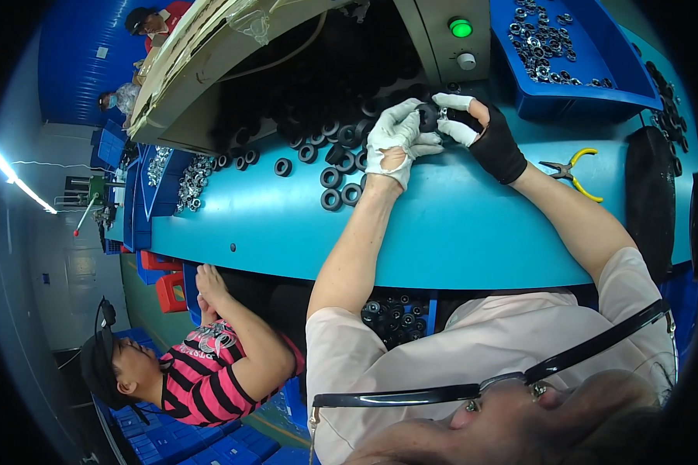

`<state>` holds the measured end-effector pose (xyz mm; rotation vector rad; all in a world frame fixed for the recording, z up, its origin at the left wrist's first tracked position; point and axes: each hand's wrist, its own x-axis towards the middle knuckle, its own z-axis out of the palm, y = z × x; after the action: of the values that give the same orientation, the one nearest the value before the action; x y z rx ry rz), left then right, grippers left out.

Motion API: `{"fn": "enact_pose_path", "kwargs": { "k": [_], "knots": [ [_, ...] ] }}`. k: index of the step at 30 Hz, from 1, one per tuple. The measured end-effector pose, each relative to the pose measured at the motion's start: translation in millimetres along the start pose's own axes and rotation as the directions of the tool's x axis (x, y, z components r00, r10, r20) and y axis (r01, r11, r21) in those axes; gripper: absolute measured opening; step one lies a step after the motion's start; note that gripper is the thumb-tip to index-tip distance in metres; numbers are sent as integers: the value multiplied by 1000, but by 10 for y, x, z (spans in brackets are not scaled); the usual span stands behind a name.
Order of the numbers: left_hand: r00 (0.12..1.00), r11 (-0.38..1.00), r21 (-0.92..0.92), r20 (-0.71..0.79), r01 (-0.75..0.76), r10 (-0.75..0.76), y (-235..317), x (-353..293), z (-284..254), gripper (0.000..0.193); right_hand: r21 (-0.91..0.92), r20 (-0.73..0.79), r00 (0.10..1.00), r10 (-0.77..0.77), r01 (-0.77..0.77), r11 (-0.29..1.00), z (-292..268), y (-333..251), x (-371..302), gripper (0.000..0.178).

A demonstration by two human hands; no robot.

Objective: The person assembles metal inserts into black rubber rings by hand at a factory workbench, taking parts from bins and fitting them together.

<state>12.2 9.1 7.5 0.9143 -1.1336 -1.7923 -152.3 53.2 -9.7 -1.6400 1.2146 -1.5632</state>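
My left hand (396, 142), in a worn white glove with a hole at the back, is closed on a small black rubber tyre (427, 118). Opposite it, my right hand (490, 138) wears a black fingerless glove with white covers on the fingertips. Its thumb and fingers pinch a small chrome wheel hub (442, 114) right beside the tyre; whether the two parts touch is too small to tell. Several loose black tyres (331, 177) lie on the blue-green table (457, 232) left of my left hand, and more are heaped beyond it.
A machine with a green light (461, 28) stands ahead. At the right are a blue bin (582, 102) of chrome hubs and yellow-handled pliers (574, 172). More chrome hubs (195, 184) lie far left. Below the table edge sits a box of black wheels (395, 318). A co-worker (217, 353) sits at left.
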Motion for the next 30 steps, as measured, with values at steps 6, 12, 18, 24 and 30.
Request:
{"fn": "enact_pose_path", "kwargs": {
  "k": [6,12,18,24,30],
  "knots": [
    [994,993,119,112,1,-15,-61,-30,51,37,-128,64,983,-171,178,976,19,-62,-11,31],
    [984,944,-298,148,144,-103,-9,30,-78,40,86,-46,998,40,-36,996,20,-54,-19,36],
    [975,946,-286,199,151,-96,17,23,-74,41,-24,-36,999,-20,19,1000,10,-41,2,35],
    [975,939,-305,196,162,-104,-5,40,-79,41,-20,-40,999,-11,10,1000,6,-27,4,34],
    [988,950,-294,137,105,-67,-52,56,-56,42,-57,-26,999,-21,19,998,-2,-15,-11,34]
  ]
}}
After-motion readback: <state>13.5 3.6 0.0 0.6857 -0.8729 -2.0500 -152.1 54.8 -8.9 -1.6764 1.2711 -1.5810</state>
